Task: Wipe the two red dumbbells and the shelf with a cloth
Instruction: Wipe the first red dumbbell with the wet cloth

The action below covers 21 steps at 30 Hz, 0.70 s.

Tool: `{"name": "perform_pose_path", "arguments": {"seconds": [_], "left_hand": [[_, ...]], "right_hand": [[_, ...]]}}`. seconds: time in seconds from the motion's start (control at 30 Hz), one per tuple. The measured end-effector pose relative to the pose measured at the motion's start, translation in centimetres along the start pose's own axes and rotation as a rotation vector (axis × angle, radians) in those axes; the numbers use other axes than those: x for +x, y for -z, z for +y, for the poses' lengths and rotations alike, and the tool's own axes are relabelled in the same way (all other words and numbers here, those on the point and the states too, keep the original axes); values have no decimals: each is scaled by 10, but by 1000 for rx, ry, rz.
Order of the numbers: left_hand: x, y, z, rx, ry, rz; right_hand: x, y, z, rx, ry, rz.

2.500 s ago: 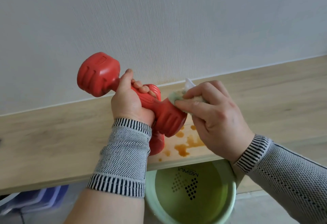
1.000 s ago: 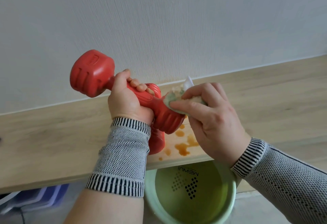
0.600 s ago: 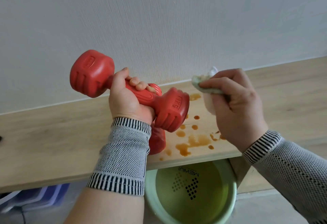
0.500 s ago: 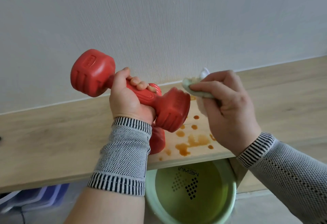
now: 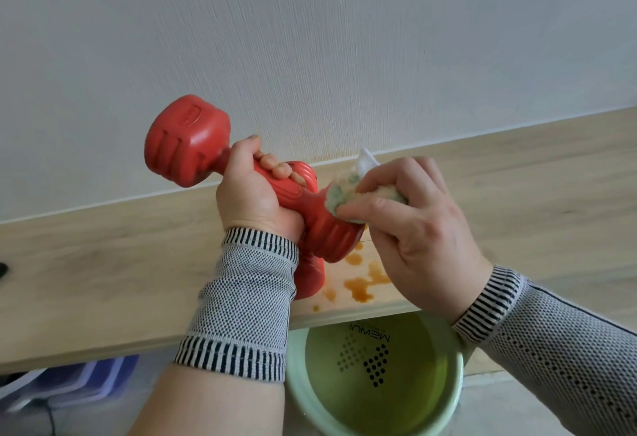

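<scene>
White textured wall backs a long pale wooden shelf (image 5: 103, 263) spotted with brown liquid stains (image 5: 362, 284). From the head view, the left hand (image 5: 255, 201) grips a red ribbed dumbbell (image 5: 213, 156) by its handle above the shelf; the right hand (image 5: 417, 229) presses a bunched green-white cloth (image 5: 348, 194) on its near end. A second red dumbbell (image 5: 310, 277) lies beneath. Turning the handle would probably expose every face. Open shelf lies either side; a green basin (image 5: 375, 380) sits below the edge.
</scene>
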<state>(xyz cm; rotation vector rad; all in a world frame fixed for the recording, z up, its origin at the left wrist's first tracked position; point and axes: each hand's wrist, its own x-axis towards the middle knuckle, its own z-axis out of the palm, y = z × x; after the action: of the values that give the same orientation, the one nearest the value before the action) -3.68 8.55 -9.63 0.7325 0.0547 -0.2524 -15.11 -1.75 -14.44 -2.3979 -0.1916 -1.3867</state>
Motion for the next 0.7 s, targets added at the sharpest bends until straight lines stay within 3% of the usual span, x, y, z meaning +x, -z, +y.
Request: {"name": "perform_pose_path", "arguments": {"seconds": [0.7], "left_hand": [[0, -2, -4, -36, 46, -1]], "right_hand": [[1, 4, 10, 41, -71, -18]]}}
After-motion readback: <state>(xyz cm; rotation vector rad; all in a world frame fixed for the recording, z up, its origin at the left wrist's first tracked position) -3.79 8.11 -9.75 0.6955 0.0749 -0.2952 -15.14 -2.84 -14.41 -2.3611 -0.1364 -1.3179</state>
